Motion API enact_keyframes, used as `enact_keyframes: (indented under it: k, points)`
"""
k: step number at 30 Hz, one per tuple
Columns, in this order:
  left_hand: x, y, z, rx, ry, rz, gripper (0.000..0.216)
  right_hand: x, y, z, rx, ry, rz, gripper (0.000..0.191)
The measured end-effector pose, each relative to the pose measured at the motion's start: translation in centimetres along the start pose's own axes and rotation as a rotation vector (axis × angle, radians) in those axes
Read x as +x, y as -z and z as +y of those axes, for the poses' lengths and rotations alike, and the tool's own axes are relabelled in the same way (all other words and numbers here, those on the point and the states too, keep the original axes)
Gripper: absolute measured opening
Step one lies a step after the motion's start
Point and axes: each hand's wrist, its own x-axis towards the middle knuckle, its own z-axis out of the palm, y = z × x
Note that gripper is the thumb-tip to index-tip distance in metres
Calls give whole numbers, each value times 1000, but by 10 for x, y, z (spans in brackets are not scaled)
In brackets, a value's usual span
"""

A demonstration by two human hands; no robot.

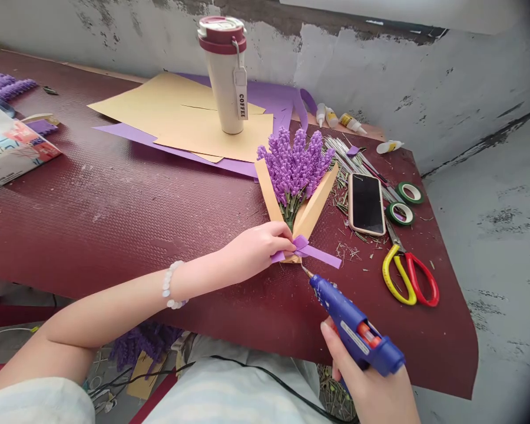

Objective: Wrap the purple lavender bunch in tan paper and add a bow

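A small bouquet of purple artificial lavender (295, 158) lies on the table, wrapped in tan paper (318, 197). Across the narrow end of the wrap is a purple paper ribbon (322, 255). My left hand (269, 246) pinches this ribbon at its middle, thumb and fingers closed. In my right hand (357, 377) is a blue hot glue gun (351, 318), gripped by its handle. The metal nozzle points up and left, close to the base of the wrap just below the ribbon. Part of the right hand's fingers is hidden behind the gun.
Scissors (410, 277), a phone (366, 203) and green tape rolls (400, 214) lie to the right. A coffee cup (224, 76) stands on tan sheets (176, 118) behind. Small glue bottles (352, 122) sit at the back. A black cable (265, 368) crosses my lap.
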Motion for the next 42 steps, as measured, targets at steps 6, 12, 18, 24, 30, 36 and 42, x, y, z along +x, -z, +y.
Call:
enact_keyframes:
  k: [6,12,18,24,30,36,42]
  points:
    - [3,8,7,139,-2,-106,19,1,-14,-14,25,-94,72,28]
    - [9,16,5,133,33,-201,22,15,-27,-9,51,-100,81,31]
    - [20,26,10,121,85,-259,14,16,-25,3,22,-48,86,31]
    - [31,32,11,65,161,-244,13,23,-28,14,-58,132,74,26]
    - [35,28,2,49,190,-235,17,29,-31,19,-96,251,34,23]
    - [37,29,5,95,212,-236,17,29,-38,21,-94,263,50,24]
    - [37,29,6,85,225,-235,17,30,-46,27,-142,242,124,30]
